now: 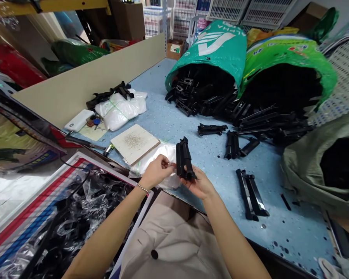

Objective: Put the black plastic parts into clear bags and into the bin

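Note:
My right hand (200, 185) grips the lower end of a long black plastic part (184, 158) with two parallel channels, held tilted up over the table's front edge. Close to its left side is my left hand (159, 169), fingers curled and pinched together. Whatever those fingertips hold, if anything, is too small to make out. Beneath both hands lies a pack of clear plastic bags (170, 153), partly covered by a square white board (135, 143) with brownish specks. A similar pair of black parts (251, 195) lies to the right on the blue table (212, 205).
A teal sack (212, 46) and a green sack (287, 50) spill black parts at the back. At right stands a grey-green sack (305, 162). A striped crate (61, 182) of bagged black parts is at lower left. A white power bank (80, 120) lies near the divider.

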Demonstrator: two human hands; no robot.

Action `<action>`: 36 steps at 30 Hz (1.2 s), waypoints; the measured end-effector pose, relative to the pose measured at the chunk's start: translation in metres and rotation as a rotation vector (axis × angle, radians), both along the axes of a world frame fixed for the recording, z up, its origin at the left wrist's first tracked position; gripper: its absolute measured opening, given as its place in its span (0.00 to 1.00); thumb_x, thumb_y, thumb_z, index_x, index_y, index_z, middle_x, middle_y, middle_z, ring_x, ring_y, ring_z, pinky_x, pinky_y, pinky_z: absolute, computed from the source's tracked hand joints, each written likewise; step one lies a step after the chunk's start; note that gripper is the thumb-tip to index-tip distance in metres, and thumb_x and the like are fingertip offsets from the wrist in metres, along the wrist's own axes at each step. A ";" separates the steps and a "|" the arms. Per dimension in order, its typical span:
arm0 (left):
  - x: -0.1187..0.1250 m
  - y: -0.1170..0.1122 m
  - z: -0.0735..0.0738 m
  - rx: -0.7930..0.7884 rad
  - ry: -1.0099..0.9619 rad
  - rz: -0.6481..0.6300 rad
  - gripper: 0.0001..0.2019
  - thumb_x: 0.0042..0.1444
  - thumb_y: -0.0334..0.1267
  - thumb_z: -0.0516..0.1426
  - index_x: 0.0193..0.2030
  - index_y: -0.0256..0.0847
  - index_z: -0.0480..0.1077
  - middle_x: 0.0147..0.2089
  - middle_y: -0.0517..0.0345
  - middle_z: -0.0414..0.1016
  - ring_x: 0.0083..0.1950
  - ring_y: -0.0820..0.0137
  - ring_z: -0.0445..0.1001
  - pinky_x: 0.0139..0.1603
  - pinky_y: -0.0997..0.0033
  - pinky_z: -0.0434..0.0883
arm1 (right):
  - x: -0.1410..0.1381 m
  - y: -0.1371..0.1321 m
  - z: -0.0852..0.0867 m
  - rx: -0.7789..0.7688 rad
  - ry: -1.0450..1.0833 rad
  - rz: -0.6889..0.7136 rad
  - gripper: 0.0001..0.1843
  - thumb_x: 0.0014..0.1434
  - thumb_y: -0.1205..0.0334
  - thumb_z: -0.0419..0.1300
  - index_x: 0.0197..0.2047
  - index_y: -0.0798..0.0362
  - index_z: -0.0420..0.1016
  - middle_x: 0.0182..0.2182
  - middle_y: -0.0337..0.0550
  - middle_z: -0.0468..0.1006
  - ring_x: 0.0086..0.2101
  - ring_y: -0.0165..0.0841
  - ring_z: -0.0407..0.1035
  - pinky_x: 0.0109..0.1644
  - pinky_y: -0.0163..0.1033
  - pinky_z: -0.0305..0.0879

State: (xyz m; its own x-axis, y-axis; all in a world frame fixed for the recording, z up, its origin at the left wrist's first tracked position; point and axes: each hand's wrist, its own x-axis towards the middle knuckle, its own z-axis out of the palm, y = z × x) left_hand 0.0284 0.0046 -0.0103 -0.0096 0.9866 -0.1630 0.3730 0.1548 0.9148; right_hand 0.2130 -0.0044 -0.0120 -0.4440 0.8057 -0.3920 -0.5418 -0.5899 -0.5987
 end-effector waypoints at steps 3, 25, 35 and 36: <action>0.001 0.001 0.000 0.032 0.117 -0.021 0.06 0.45 0.41 0.59 0.26 0.41 0.70 0.23 0.63 0.68 0.27 0.72 0.65 0.27 0.73 0.59 | 0.004 0.001 -0.004 -0.001 0.054 0.020 0.09 0.53 0.65 0.65 0.40 0.54 0.76 0.47 0.49 0.79 0.28 0.27 0.74 0.28 0.28 0.73; -0.020 0.007 0.004 -0.181 -0.350 -0.100 0.15 0.43 0.49 0.64 0.25 0.37 0.72 0.22 0.62 0.68 0.24 0.76 0.62 0.26 0.75 0.59 | -0.009 0.006 -0.009 -0.018 -0.059 -0.054 0.10 0.42 0.64 0.72 0.27 0.56 0.76 0.24 0.38 0.76 0.23 0.27 0.67 0.23 0.30 0.68; -0.018 0.007 0.003 -0.196 -0.441 -0.015 0.15 0.43 0.46 0.65 0.26 0.37 0.68 0.22 0.63 0.65 0.22 0.78 0.61 0.23 0.77 0.59 | 0.002 -0.009 0.013 -0.036 0.137 -0.025 0.11 0.52 0.61 0.67 0.39 0.55 0.78 0.49 0.49 0.77 0.30 0.27 0.71 0.27 0.29 0.69; -0.017 0.006 0.003 -0.166 -0.400 -0.006 0.13 0.44 0.45 0.64 0.28 0.36 0.69 0.23 0.62 0.67 0.23 0.77 0.62 0.24 0.77 0.60 | -0.004 -0.010 0.013 -0.046 0.176 0.010 0.12 0.53 0.61 0.66 0.41 0.55 0.77 0.51 0.51 0.76 0.30 0.26 0.71 0.27 0.29 0.69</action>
State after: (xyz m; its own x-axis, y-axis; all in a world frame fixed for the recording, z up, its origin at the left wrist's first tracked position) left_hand 0.0118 0.0104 -0.0077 0.0918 0.9465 -0.3095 -0.0043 0.3112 0.9503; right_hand 0.2087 -0.0144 0.0011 -0.5167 0.7839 -0.3443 -0.6298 -0.6204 -0.4674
